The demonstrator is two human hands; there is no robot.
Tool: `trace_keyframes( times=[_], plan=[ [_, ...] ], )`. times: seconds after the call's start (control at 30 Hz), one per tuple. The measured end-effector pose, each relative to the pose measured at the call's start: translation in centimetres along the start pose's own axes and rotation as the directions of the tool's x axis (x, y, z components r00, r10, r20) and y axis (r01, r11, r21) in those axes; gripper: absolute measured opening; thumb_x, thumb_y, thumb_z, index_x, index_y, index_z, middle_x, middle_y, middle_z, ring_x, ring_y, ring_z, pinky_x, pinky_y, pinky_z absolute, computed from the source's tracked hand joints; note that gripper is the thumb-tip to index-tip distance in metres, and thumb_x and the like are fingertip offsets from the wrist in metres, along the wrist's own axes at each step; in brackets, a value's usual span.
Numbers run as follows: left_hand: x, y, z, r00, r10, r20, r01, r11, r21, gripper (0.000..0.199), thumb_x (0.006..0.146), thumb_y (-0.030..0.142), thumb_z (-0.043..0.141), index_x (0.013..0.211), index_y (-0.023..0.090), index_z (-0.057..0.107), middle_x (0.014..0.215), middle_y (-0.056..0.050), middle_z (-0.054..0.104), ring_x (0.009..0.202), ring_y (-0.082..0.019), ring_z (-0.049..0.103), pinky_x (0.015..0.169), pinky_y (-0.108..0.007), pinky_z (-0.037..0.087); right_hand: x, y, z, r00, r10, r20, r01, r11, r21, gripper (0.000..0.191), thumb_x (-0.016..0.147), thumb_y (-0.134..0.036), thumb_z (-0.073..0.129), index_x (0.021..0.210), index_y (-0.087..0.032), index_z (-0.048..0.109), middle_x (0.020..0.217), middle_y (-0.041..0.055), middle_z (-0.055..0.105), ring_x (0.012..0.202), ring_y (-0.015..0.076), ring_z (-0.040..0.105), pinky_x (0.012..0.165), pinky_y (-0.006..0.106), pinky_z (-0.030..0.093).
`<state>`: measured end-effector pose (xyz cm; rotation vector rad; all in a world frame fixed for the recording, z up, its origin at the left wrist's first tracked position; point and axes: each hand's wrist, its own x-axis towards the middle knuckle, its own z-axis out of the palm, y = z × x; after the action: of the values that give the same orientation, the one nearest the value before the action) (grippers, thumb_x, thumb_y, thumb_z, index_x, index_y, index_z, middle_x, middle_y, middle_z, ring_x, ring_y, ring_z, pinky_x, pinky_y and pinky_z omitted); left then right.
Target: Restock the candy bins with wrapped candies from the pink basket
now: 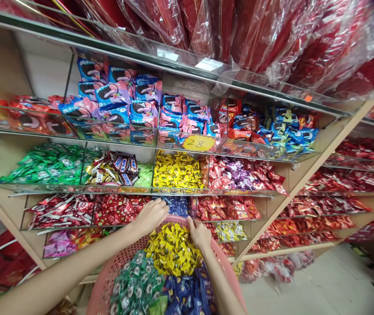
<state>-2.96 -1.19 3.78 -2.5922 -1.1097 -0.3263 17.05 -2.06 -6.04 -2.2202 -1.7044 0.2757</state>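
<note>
My right hand (pixel 200 235) grips the far rim of a pink plastic basket (pixel 103 273), its thumb and fingers over the edge. Inside are yellow-wrapped candies (pixel 174 249), green-wrapped candies (pixel 136 284) and dark blue packets (pixel 190 291). My left hand (pixel 151 214) reaches past the basket to the shelf, just in front of a compartment of blue-wrapped candies (pixel 177 206). Its fingers are curled together, and whatever they hold is hidden.
Glass-fronted shelves hold blue and pink cookie packets (pixel 113 94), green candies (pixel 50 164), yellow candies (pixel 178 170) and red packets (pixel 121 209). A yellow price tag (pixel 199 142) reads 28. Plastic-wrapped red goods (pixel 206 26) lie on top. Tiled floor (pixel 321 284) shows at right.
</note>
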Motion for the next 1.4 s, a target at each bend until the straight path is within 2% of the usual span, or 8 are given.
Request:
trace_keyframes(
  times=[0.27,0.5,0.83,1.0,1.1,1.23,1.33,1.4],
  plan=[
    [7.5,-3.7,-5.7,0.976,-0.048,-0.214,0.063,0.996,0.062,0.022,0.086,0.023,0.036,0.082,0.016,0.056,0.08,-0.005,0.054,0.079,-0.016,0.047,0.067,-0.026,0.037,-0.2,-0.4,0.0,1.0,-0.015,-0.004,0.015,1.0,-0.006,0.064,0.082,-0.058,0.007,0.088,-0.024,0.061,0.088,0.0069,0.065,0.086,0.0206,0.058,0.072,0.031,0.037],
    [12.2,-4.6,-3.5,0.967,-0.208,-0.148,0.238,0.943,0.231,0.015,0.077,0.018,0.049,0.084,0.013,0.062,0.097,-0.012,0.054,0.095,-0.023,0.044,0.073,-0.031,0.034,-0.4,0.0,-0.3,1.0,0.004,-0.022,-0.005,1.0,-0.014,0.061,0.083,-0.056,0.008,0.09,-0.026,0.061,0.093,0.0062,0.064,0.09,0.0204,0.056,0.073,0.031,0.036],
    [12.9,-4.9,-2.0,0.939,-0.301,-0.166,0.329,0.926,0.183,0.021,0.075,0.009,0.044,0.085,0.012,0.063,0.098,-0.012,0.056,0.096,-0.023,0.044,0.077,-0.033,0.032,-0.5,0.4,-0.3,0.999,0.009,-0.037,-0.008,1.0,0.025,0.06,0.082,-0.057,0.01,0.086,-0.024,0.061,0.093,0.0075,0.064,0.091,0.022,0.056,0.074,0.032,0.036],
    [12.0,-4.2,-4.3,0.911,-0.317,-0.264,0.339,0.94,0.041,0.021,0.077,0.01,0.042,0.088,0.013,0.059,0.095,-0.011,0.056,0.093,-0.02,0.047,0.076,-0.031,0.035,-0.5,0.4,-0.3,0.999,0.0,-0.037,0.001,1.0,0.026,0.06,0.082,-0.057,0.01,0.085,-0.025,0.061,0.093,0.0065,0.064,0.089,0.0218,0.056,0.072,0.031,0.036],
    [10.6,-3.7,-6.4,0.872,-0.348,-0.343,0.274,0.929,-0.247,0.016,0.077,0.017,0.044,0.081,0.015,0.059,0.086,-0.007,0.059,0.085,-0.018,0.052,0.073,-0.028,0.037,-0.4,0.5,-0.2,1.0,-0.001,-0.03,0.002,1.0,0.027,0.061,0.082,-0.057,0.009,0.087,-0.025,0.061,0.092,0.0066,0.064,0.089,0.0219,0.056,0.072,0.031,0.036],
    [8.0,-3.0,-7.7,0.886,-0.442,-0.139,0.166,0.583,-0.795,0.018,0.072,0.03,0.053,0.072,0.014,0.059,0.066,-0.002,0.061,0.063,-0.013,0.055,0.06,-0.024,0.041,-0.3,0.6,-0.3,1.0,0.003,-0.021,-0.002,1.0,0.019,0.062,0.082,-0.057,0.008,0.089,-0.024,0.061,0.091,0.007,0.064,0.088,0.0211,0.057,0.072,0.03,0.036],
    [6.1,-2.6,-7.1,0.9,-0.432,0.047,0.188,0.289,-0.939,0.024,0.067,0.036,0.059,0.073,0.013,0.059,0.064,-0.002,0.062,0.059,-0.011,0.055,0.056,-0.022,0.042,-0.3,0.5,-0.4,1.0,-0.002,-0.023,0.003,1.0,0.021,0.063,0.082,-0.058,0.009,0.087,-0.024,0.061,0.089,0.0076,0.065,0.086,0.0212,0.057,0.072,0.03,0.036],
    [5.0,-2.5,-6.4,0.9,-0.421,0.115,0.216,0.201,-0.955,0.024,0.065,0.037,0.06,0.071,0.014,0.059,0.064,-0.002,0.063,0.058,-0.01,0.055,0.056,-0.022,0.042,-0.3,0.4,-0.5,1.0,-0.004,-0.024,0.005,1.0,0.024,0.063,0.081,-0.059,0.01,0.088,-0.024,0.061,0.089,0.0078,0.065,0.087,0.0214,0.057,0.072,0.031,0.036]
  ],
)
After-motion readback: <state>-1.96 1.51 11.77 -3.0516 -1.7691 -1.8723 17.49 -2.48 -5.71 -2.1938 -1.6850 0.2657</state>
